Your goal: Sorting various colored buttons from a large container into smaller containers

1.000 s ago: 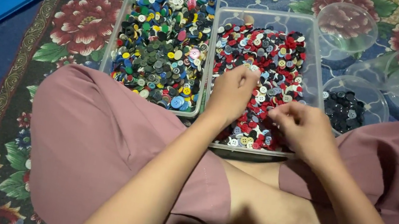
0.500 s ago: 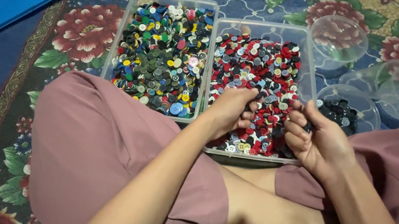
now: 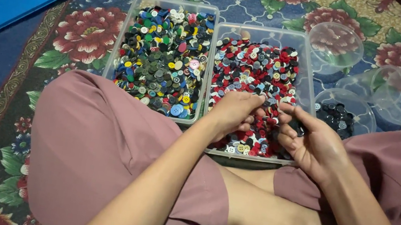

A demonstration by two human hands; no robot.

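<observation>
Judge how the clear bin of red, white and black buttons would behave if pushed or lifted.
The button bin looks heaped, so probably heavy. Its thin clear walls may flex when lifted. Loose buttons would likely shift and spill if tipped.

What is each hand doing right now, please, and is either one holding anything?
Left hand: fingers curled down into the red, white and dark buttons; whether it grips any cannot be told.
Right hand: palm up, cupped, holding a few dark buttons.

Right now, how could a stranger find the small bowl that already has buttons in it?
Start at the two rectangular tubs of buttons on the floral rug. Right of them stand round clear bowls; the small bowl, nearest the right hand, alone holds dark buttons.
</observation>
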